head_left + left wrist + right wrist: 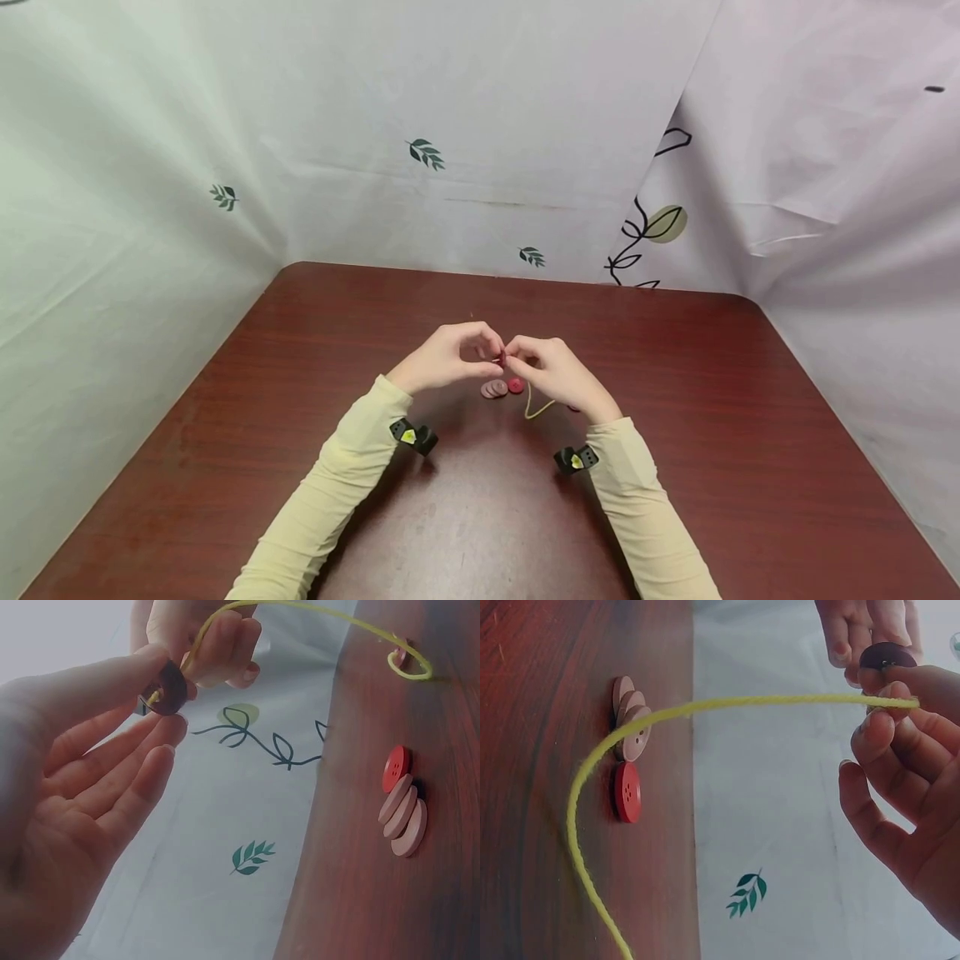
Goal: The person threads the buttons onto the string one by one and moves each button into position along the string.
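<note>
Over the middle of the table, my left hand [450,357] pinches a dark button [174,688] between thumb and fingertips. My right hand [557,372] meets it there, its thumb and finger pinching a yellow string [727,703] right at the button. In the left wrist view a bit of yellow shows in the button's hole. From the right hand the string curves down to the table, where its far end loops by another button [403,652]. Whether the right fingertips also grip the dark button is hard to see.
On the table [420,533] below the hands lie a bright red button [628,793] and several pale pink buttons [635,735], overlapping in a row. A white cloth [480,208] with leaf prints hangs behind the table and at both sides.
</note>
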{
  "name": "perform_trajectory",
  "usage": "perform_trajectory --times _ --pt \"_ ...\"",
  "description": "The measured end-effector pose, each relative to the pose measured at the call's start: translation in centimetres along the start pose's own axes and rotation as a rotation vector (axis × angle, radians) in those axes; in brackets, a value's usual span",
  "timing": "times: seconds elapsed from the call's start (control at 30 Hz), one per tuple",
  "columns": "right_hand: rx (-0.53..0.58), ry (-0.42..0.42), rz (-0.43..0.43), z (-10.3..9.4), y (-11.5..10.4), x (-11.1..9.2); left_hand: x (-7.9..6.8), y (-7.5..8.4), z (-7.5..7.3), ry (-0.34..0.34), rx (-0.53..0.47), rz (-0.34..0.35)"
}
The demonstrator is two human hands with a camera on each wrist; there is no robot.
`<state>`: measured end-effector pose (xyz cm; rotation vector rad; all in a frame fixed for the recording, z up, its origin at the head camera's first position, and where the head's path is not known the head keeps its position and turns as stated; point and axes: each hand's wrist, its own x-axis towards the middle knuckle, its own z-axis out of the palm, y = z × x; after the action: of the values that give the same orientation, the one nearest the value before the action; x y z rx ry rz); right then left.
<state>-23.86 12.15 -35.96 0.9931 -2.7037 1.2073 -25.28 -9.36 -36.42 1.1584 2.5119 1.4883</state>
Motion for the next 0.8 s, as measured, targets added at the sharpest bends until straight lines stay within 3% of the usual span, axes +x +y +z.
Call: perform_trajectory --times 0.8 --pt "0.078 -0.012 0.012 -0.52 -0.31 -0.02 0.19 0.37 -0.24 0.049 0.079 0.072"
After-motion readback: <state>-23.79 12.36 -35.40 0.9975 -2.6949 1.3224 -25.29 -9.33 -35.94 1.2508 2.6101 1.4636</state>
